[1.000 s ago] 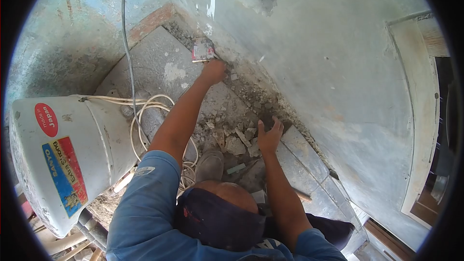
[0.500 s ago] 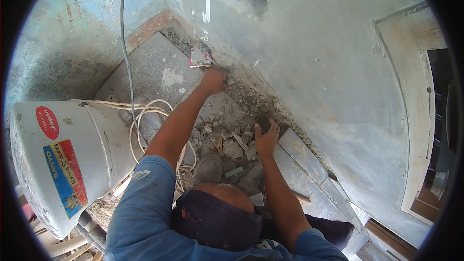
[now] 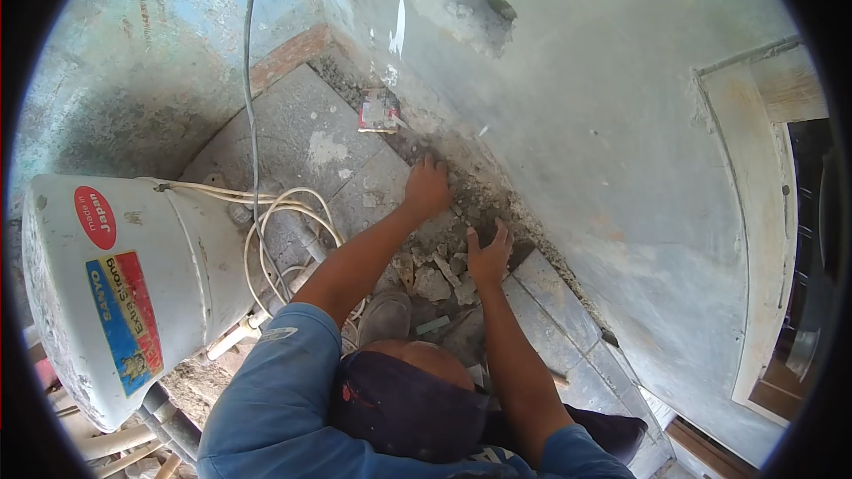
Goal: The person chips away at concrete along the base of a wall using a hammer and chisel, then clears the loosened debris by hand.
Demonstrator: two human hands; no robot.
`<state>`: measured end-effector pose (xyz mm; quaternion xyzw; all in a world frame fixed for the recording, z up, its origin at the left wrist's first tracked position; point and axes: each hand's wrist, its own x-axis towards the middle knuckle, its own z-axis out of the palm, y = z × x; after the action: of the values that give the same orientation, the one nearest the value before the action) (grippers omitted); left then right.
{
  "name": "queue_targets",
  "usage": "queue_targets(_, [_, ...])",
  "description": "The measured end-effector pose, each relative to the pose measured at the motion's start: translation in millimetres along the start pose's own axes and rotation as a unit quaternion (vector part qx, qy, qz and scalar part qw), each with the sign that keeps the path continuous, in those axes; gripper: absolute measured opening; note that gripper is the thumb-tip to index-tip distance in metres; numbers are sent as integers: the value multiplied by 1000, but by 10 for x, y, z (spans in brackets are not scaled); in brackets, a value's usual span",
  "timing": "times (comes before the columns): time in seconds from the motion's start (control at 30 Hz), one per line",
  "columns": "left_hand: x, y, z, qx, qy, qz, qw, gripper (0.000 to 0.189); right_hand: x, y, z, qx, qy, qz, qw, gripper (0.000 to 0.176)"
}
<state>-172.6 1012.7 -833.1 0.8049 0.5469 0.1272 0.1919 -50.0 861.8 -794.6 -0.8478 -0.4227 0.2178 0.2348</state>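
Observation:
My left hand (image 3: 429, 186) is low over the rubble along the foot of the wall, its fingers apart and curved down onto the debris. My right hand (image 3: 489, 255) rests beside the broken pieces, thumb and fingers spread, with nothing seen in it. Between and below the hands lies a heap of grey rubble (image 3: 432, 284). A small red and white box (image 3: 379, 111) sits beyond my left hand at the wall base. Grey floor tiles (image 3: 306, 120) lie left of the debris strip.
A large white container (image 3: 133, 284) lies at the left, with looped cream cable (image 3: 293, 200) beside it. A grey cable (image 3: 249, 80) hangs across the floor. The wall (image 3: 612, 168) rises at the right. Near my shoe (image 3: 384, 315) is a green piece (image 3: 433, 325).
My left hand has moved back from near the small box towards my right hand. My right hand stays about where it was. The view has shifted slightly.

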Motion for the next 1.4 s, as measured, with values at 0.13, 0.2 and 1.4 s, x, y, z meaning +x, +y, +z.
queue_targets(0.13, [-97, 45, -178, -86, -75, 41, 993, 54, -4, 52, 34, 2, -19, 14, 1000, 70])
queue_targets(0.2, [-118, -10, -145, -95, -19, 69, 993, 51, -16, 50, 71, -24, -5, 8, 1000, 70])
queue_targets(1.4, [-342, 441, 259, -51, 156, 116, 980, 36, 249, 31, 402, -108, 91, 168, 976, 53])
